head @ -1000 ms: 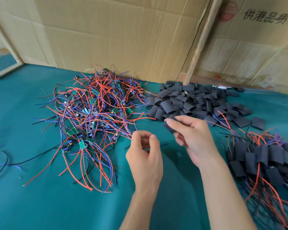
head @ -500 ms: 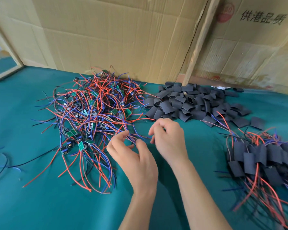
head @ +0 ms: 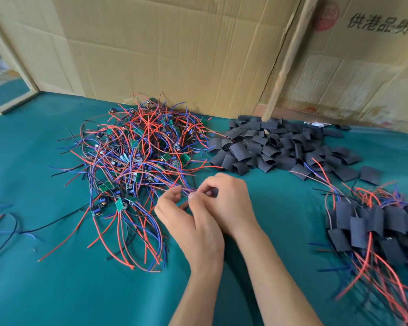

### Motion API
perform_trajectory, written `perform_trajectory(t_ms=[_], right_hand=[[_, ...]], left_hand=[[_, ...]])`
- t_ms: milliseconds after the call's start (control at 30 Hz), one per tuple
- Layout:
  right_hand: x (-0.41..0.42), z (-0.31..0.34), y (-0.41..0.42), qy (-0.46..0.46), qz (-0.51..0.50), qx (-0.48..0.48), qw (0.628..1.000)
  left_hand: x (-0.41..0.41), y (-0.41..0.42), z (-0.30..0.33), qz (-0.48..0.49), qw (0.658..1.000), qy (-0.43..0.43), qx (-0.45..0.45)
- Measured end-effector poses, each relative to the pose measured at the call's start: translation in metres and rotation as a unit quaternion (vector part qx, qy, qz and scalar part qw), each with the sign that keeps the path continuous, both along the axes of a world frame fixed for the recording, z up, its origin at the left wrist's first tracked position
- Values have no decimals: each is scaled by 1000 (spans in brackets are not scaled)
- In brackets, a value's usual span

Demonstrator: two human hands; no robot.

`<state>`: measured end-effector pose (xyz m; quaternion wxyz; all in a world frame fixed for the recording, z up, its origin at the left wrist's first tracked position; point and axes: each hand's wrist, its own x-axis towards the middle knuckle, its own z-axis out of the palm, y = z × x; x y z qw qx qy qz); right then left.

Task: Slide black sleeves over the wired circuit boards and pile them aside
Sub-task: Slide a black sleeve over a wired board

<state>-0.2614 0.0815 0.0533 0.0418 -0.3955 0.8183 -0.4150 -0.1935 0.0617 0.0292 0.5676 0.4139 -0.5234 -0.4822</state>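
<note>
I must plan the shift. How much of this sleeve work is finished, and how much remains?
Done: a small pile of sleeved boards lies at the right. In hand: the right hand and left hand meet over wires at the edge of the bare boards. Left: that big tangle, and many loose sleeves.

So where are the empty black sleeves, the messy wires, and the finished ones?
Empty black sleeves point(head: 278, 147), head view, middle of the heap.
Tangled wired boards point(head: 139, 156), head view, centre of the tangle.
Finished pile point(head: 372, 222), head view, a sleeved board in its middle.
</note>
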Motion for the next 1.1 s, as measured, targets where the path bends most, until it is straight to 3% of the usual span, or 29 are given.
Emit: perform_trajectory(t_ms=[67, 167, 300, 467, 633, 733, 867, 967, 1100], right_hand=[[-10, 8, 9, -95, -5, -57, 994], [-27, 20, 30, -287, 4, -162, 944], [-39, 29, 54, -405, 76, -221, 884], [-49, 27, 80, -420, 207, -140, 872], [-59, 22, 98, -396, 259, 40, 880], [-63, 20, 100, -421, 221, -4, 879], [-73, 15, 98, -432, 68, -167, 884], [-68, 14, 88, -419, 84, -164, 889], [-56, 13, 72, -432, 123, -138, 883]], left_hand=[[0, 0, 0, -6, 1000, 15, 13], [-1, 2, -2, -34, 998, 39, 34], [-2, 4, -1, -135, 986, 68, 68], [1, -6, 5, -211, 951, 148, 169], [4, -6, 6, -239, 936, 176, 192], [5, -6, 5, -274, 926, 182, 188], [2, 3, 2, -332, 932, 79, 119], [-2, 9, -6, -353, 933, -44, 53], [-2, 13, -7, -342, 932, -105, -51]])
